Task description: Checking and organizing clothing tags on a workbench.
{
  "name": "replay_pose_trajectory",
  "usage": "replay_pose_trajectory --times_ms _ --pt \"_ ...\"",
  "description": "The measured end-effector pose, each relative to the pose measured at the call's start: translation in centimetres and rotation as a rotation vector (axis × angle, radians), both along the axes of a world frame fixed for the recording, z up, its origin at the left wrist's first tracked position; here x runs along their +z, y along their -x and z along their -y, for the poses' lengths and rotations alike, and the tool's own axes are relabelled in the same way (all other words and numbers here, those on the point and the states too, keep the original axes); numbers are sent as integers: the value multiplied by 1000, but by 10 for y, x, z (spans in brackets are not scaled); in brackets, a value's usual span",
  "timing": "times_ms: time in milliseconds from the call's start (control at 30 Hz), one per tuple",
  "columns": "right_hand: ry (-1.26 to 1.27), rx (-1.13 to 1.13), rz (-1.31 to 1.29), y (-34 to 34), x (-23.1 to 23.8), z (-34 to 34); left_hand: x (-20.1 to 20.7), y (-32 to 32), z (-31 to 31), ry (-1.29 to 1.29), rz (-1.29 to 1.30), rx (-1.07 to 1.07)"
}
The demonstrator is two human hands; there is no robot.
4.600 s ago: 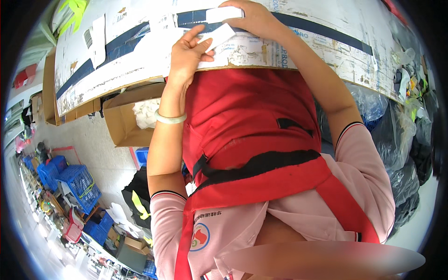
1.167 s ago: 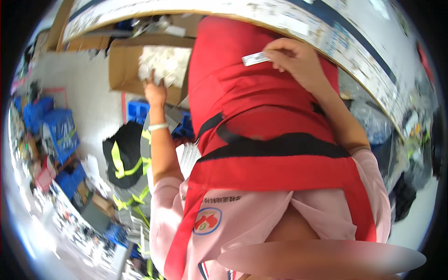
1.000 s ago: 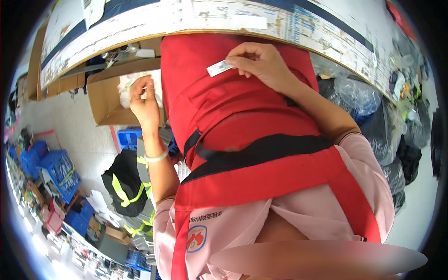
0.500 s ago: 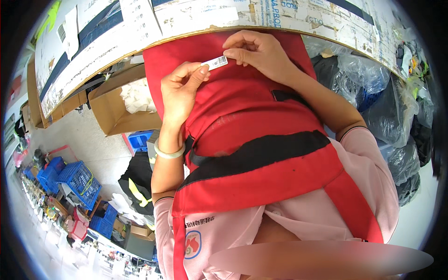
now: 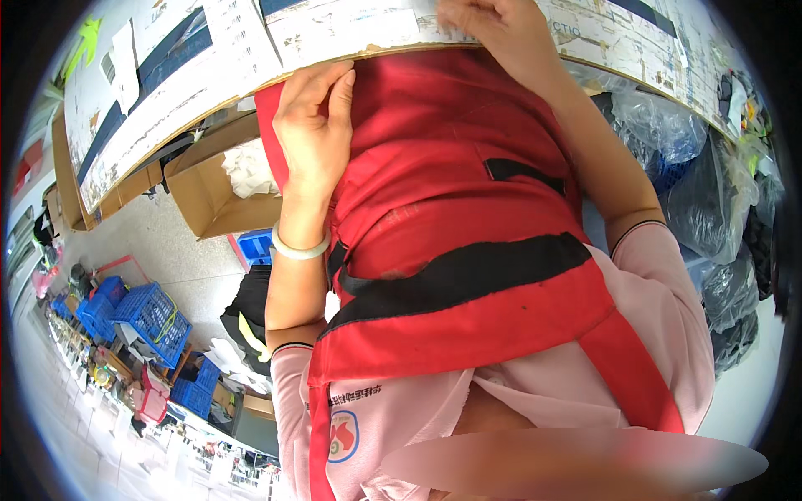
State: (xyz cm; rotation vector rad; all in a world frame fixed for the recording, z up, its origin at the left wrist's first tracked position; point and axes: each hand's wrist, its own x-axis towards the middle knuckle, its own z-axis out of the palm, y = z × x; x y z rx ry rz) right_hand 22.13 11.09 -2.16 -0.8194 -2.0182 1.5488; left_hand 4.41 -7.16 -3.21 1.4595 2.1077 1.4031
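At the near edge of the worktable (image 5: 351, 33), my left hand (image 5: 313, 125) has its thumb and forefinger drawn together in a pinch. What they hold, if anything, is hidden. My right hand (image 5: 514, 42) is over the tabletop near the upper edge of the view, its fingertips smeared by motion and partly cut off. I cannot make out anything in it. The small white label seen earlier does not show now. Below both hands lies my red apron (image 5: 418, 150).
Left under the table stands an open cardboard box (image 5: 205, 196) with white scraps (image 5: 249, 167) inside. Blue plastic crates (image 5: 154, 321) stand on the floor farther left. Clear plastic bags (image 5: 706, 200) with dark contents crowd the right side. A paper strip (image 5: 124, 63) lies on the table's left.
Both hands have moved away from me toward the table, the right one farther and onto the tabletop. The white label that was between my left fingers is out of sight.
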Motion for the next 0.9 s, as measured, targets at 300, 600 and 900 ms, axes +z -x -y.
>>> replay_pose_trajectory --times_ms 300,600,900 --pt "-203 42 102 25 -3 -12 -2 3 -12 -6 -297 -46" --pt "-273 48 143 33 -6 -9 -12 5 -3 29 -218 -34" --pt "-239 35 194 33 -2 -5 -18 8 -5 -28 -209 -50"
